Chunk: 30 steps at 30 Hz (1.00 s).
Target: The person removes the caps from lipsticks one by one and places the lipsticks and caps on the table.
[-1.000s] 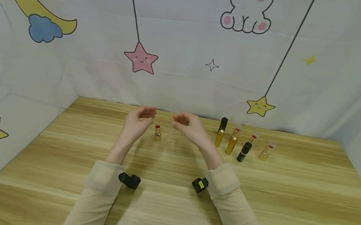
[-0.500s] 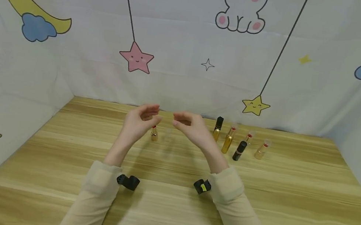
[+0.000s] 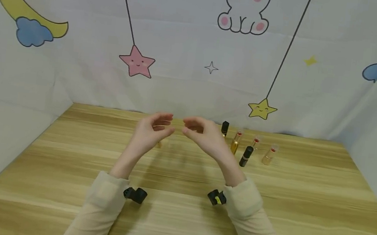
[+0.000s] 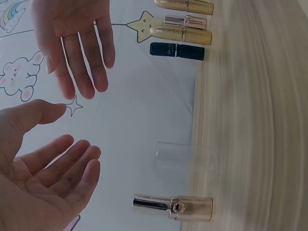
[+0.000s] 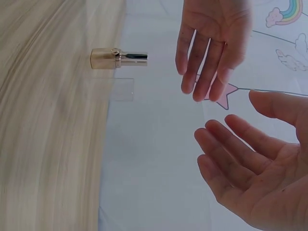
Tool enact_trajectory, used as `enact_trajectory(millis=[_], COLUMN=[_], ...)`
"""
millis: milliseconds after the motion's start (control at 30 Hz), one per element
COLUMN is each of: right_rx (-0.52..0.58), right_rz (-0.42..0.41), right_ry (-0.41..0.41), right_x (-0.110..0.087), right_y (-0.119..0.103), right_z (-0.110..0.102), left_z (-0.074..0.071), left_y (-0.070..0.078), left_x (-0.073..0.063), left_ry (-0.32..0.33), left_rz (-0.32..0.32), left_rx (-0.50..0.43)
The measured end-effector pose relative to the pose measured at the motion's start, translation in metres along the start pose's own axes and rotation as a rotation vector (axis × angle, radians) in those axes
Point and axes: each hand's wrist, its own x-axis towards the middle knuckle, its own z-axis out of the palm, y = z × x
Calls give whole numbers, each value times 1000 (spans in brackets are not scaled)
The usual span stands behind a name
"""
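Note:
My left hand (image 3: 153,132) and right hand (image 3: 205,137) hover above the table, palms facing, fingers loosely bent and a small gap between the fingertips. Neither holds anything. Beyond them an uncapped gold lipstick (image 4: 192,208) stands upright, seen sideways in both wrist views. In the head view my left hand hides most of this lipstick (image 3: 159,145). Next to it, apart, stands a clear cap (image 5: 122,90), hard to make out in the head view.
To the right, several lipsticks stand grouped on the wooden table (image 3: 177,217): a black tube (image 3: 246,157), a gold tube (image 3: 234,147), a clear-capped lipstick (image 3: 269,156) and others, some partly behind my right hand. A white printed cloth (image 3: 184,35) walls the back and sides.
My head view has turned slightly right. The hands have come a little closer together; the left now covers most of the lone lipstick, and the right is farther from the clear cap.

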Motion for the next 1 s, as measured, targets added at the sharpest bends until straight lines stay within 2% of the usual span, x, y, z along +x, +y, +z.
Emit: enact_trajectory(millis=[200, 567, 800, 1000], right_rx=[-1, -15, -31, -37], right_rz=[0, -12, -1, 1], right_ry=[26, 58, 100, 129], right_x=[-12, -30, -39, -45], right_y=[0, 7, 14, 22], right_z=[-11, -28, -40, -49], left_z=[12, 34, 46, 60], left_y=[7, 20, 28, 33], left_x=[-2, -3, 2, 7], left_ry=[-35, -85, -92, -137], left_rz=[2, 55, 61, 51], left_rx=[-8, -22, -23, -35])
